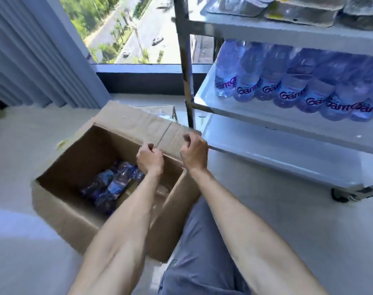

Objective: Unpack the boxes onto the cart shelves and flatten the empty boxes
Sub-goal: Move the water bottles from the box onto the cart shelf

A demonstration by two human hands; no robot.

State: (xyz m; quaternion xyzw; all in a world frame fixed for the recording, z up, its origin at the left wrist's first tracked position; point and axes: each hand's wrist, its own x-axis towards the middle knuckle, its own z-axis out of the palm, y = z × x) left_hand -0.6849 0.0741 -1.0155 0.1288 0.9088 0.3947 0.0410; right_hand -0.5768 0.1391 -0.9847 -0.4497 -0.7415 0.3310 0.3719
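An open brown cardboard box (60, 201) stands on the floor in front of me, with several blue-labelled water bottles (112, 186) lying at its bottom. My left hand (150, 159) and my right hand (193, 153) hover over the box's far right rim, both with fingers curled. Whether they pinch the flap (138, 122) or hold nothing, I cannot make out. To the right stands the cart (287, 133), its middle shelf carrying a row of the same water bottles (287, 88). The lowest shelf (298, 160) is bare white.
The cart's top shelf holds wrapped trays (298, 9). A cart wheel (341, 195) sits on the floor at the right. A grey curtain (32, 50) hangs at the left beside a window. My knee in grey trousers (202, 241) is beside the box.
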